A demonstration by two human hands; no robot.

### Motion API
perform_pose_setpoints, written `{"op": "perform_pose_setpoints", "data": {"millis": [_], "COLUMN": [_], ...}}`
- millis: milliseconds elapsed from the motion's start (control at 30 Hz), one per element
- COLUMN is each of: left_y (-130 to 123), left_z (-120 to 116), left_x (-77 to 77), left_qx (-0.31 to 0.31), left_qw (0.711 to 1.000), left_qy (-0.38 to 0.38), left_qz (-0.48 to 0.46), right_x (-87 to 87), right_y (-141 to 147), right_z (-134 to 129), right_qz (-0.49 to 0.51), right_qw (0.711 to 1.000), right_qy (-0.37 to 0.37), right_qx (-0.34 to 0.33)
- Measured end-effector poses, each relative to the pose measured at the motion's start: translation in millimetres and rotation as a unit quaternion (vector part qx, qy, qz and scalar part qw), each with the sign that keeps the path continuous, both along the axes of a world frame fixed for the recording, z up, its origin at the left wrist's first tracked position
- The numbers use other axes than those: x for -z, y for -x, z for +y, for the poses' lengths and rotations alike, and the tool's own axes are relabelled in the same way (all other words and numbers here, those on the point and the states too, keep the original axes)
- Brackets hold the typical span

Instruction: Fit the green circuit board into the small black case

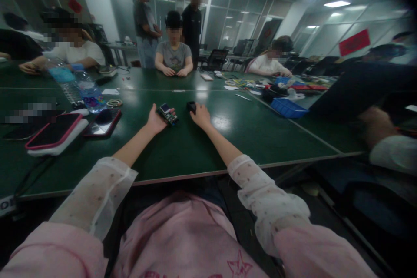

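My left hand point(159, 120) is turned palm up above the green table point(182, 152), its fingers curled under a small green circuit board point(170, 117) with a little dark screen. To its right, my right hand point(201, 116) reaches down with its fingers around a small black case-like piece point(191, 106), which rests on or just over the tabletop. The exact kind of the black piece cannot be made out. A short gap lies between the two hands.
Phones point(103, 122) and two plastic bottles point(93, 95) stand to the left, with a coiled cable point(114, 103) nearby. A blue tray point(289, 108), loose wires point(239, 82) and a pen point(243, 97) lie to the right. A person point(174, 54) sits opposite; a person's hand point(378, 126) is at far right.
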State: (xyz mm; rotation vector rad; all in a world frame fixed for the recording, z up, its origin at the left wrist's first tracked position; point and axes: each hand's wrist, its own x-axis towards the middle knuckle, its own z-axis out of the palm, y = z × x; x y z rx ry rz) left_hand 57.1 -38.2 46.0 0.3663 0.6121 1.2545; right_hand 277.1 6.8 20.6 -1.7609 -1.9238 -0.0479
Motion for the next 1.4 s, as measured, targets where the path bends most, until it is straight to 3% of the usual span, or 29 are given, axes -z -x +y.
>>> {"op": "perform_pose_setpoints", "data": {"millis": [467, 733, 867, 1067, 1233, 1400], "left_y": [1.5, 2.6, 1.7, 1.9, 3.5, 2.1], "left_z": [2.5, 4.8, 3.2, 4.3, 5.1, 3.3], "left_x": [3.1, 5.8, 3.7, 6.1, 9.9, 7.0], "left_qx": [-0.001, -0.004, -0.005, -0.002, 0.007, 0.011], "left_qw": [1.000, 1.000, 1.000, 1.000, 0.999, 0.999], "left_qy": [-0.002, -0.003, -0.002, -0.012, -0.029, -0.018], "left_qz": [0.000, -0.001, -0.001, 0.006, 0.022, 0.030], "right_x": [-2.2, -3.6, -4.5, -4.3, -6.5, -9.1], "right_y": [0.9, 4.8, 12.5, 28.0, 40.8, 50.1], "right_z": [-0.4, 1.6, 3.5, 1.2, -13.4, -27.4], "right_qz": [-0.015, 0.085, 0.161, 0.209, 0.208, 0.200], "right_qw": [1.000, 0.996, 0.983, 0.951, 0.928, 0.920], "right_qy": [0.014, -0.009, -0.064, -0.143, -0.165, -0.156], "right_qx": [0.005, -0.009, -0.054, -0.176, -0.263, -0.300]}}
